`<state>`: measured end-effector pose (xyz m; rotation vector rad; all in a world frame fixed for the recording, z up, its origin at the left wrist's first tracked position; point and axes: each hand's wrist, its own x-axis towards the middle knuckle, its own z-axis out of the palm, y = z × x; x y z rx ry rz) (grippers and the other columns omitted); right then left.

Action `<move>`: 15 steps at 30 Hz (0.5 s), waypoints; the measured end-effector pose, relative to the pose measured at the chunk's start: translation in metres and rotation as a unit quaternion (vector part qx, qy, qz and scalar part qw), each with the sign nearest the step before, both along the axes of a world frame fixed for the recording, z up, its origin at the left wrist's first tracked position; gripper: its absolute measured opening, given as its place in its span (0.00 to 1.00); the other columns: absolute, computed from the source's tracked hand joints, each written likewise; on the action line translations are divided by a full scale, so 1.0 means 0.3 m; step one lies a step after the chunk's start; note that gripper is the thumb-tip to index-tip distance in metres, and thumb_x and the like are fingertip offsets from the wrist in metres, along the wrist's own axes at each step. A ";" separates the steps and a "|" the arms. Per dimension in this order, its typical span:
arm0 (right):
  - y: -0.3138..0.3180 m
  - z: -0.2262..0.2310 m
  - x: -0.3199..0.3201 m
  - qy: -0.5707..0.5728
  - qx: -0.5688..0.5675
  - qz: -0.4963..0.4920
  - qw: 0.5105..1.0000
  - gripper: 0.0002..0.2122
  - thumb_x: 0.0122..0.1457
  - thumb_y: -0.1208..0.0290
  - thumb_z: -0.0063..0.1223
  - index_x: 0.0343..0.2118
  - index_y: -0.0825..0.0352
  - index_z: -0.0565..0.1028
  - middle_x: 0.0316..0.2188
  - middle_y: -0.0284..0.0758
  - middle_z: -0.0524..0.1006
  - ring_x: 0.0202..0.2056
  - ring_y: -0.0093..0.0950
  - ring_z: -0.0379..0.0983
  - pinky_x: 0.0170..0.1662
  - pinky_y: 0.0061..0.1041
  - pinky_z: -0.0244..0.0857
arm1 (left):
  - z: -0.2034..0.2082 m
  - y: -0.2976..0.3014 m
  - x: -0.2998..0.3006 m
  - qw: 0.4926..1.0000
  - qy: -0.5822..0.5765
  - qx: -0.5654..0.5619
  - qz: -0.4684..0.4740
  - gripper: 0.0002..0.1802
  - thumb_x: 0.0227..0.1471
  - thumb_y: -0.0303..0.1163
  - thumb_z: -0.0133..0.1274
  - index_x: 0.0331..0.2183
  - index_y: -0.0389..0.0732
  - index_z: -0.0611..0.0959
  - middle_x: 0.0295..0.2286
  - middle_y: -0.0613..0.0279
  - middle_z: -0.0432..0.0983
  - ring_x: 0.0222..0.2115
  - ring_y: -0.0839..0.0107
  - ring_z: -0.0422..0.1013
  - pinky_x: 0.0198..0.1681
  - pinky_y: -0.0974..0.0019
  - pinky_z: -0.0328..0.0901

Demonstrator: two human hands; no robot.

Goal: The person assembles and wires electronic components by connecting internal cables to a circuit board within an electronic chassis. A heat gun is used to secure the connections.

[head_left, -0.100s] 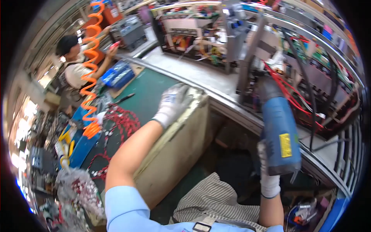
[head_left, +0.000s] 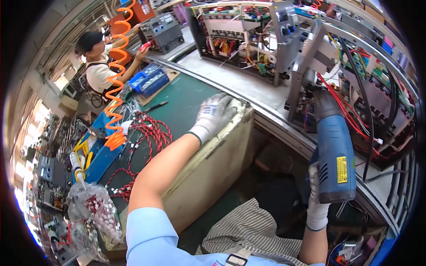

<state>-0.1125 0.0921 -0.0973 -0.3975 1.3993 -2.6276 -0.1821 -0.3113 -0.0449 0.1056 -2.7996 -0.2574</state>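
My right hand (head_left: 316, 195), in a white glove, is closed around the handle of a blue heat gun (head_left: 336, 146). The heat gun's dark front end points away from me, into an open metal-framed machine chassis (head_left: 377, 102) with red and black wires. The tip of its nozzle is hard to make out among the parts. My left hand (head_left: 215, 114), gloved too, lies with its fingers stretched out on the worn, pale padded edge (head_left: 239, 117) of the green worktop (head_left: 186, 91). Nothing shows in that hand.
Red-black twisted wires (head_left: 153, 133) lie on the worktop, left of my arm, near a blue bin (head_left: 151, 80) of small parts. An orange coiled hose (head_left: 116, 80) hangs down at left. Another open chassis (head_left: 239, 40) stands beyond the metal rail. A co-worker (head_left: 98, 66) stands far left.
The whole view has shifted, so the scene sits slightly farther right and looks sharper. Both hands and the heat gun keep about the same places relative to the worktop and chassis.
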 end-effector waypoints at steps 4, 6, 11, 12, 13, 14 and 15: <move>-0.060 0.024 -0.022 0.040 -0.062 0.066 0.995 0.17 0.67 0.60 0.48 0.48 0.69 0.73 0.40 0.31 0.77 0.36 0.18 0.73 0.42 0.15 0.66 | -0.006 -0.042 0.030 1.000 0.002 -0.014 0.017 0.31 0.57 0.53 0.48 0.55 0.44 0.75 0.58 0.50 0.66 0.60 0.52 0.60 0.63 0.51 0.53; 0.023 -0.080 -0.046 -0.030 -0.081 0.091 0.992 0.16 0.66 0.60 0.49 0.48 0.69 0.73 0.39 0.31 0.77 0.35 0.18 0.73 0.41 0.15 0.66 | 0.015 -0.034 0.031 1.000 -0.003 -0.008 0.019 0.31 0.58 0.54 0.48 0.55 0.44 0.75 0.58 0.50 0.66 0.60 0.52 0.60 0.63 0.51 0.53; -0.073 0.107 -0.005 0.041 0.025 -0.032 0.998 0.13 0.65 0.64 0.52 0.44 0.68 0.74 0.34 0.29 0.75 0.32 0.16 0.71 0.40 0.14 0.65 | 0.010 -0.006 -0.005 1.000 -0.006 0.001 0.003 0.31 0.58 0.54 0.48 0.55 0.44 0.75 0.58 0.51 0.66 0.60 0.52 0.60 0.63 0.50 0.53; -0.077 0.124 0.000 0.037 0.056 -0.045 0.997 0.11 0.65 0.65 0.52 0.42 0.68 0.73 0.33 0.28 0.74 0.31 0.15 0.70 0.40 0.13 0.64 | 0.016 -0.014 -0.001 1.000 0.001 -0.006 0.008 0.31 0.58 0.54 0.48 0.55 0.44 0.75 0.58 0.50 0.66 0.60 0.52 0.60 0.63 0.50 0.53; -0.072 0.150 0.006 0.033 0.092 -0.065 0.993 0.09 0.65 0.67 0.51 0.40 0.67 0.73 0.31 0.27 0.72 0.30 0.15 0.69 0.40 0.13 0.64 | 0.016 -0.012 -0.011 1.000 0.009 -0.007 0.004 0.31 0.58 0.54 0.48 0.55 0.44 0.75 0.58 0.50 0.66 0.60 0.52 0.60 0.63 0.50 0.53; -0.084 0.173 0.002 -0.246 -0.235 -0.018 0.940 0.05 0.64 0.70 0.51 0.38 0.66 0.73 0.29 0.26 0.69 0.29 0.14 0.66 0.38 0.13 0.63 | 0.014 -0.024 -0.009 1.000 0.025 -0.019 0.002 0.31 0.57 0.54 0.48 0.56 0.44 0.75 0.58 0.50 0.66 0.60 0.52 0.61 0.63 0.50 0.54; -0.106 0.155 0.006 -0.030 0.058 -0.076 0.995 0.05 0.64 0.72 0.51 0.38 0.67 0.73 0.28 0.26 0.68 0.29 0.14 0.66 0.34 0.12 0.61 | 0.030 -0.044 0.003 1.000 0.016 -0.027 0.004 0.31 0.57 0.54 0.48 0.55 0.44 0.75 0.58 0.51 0.67 0.59 0.53 0.61 0.62 0.50 0.54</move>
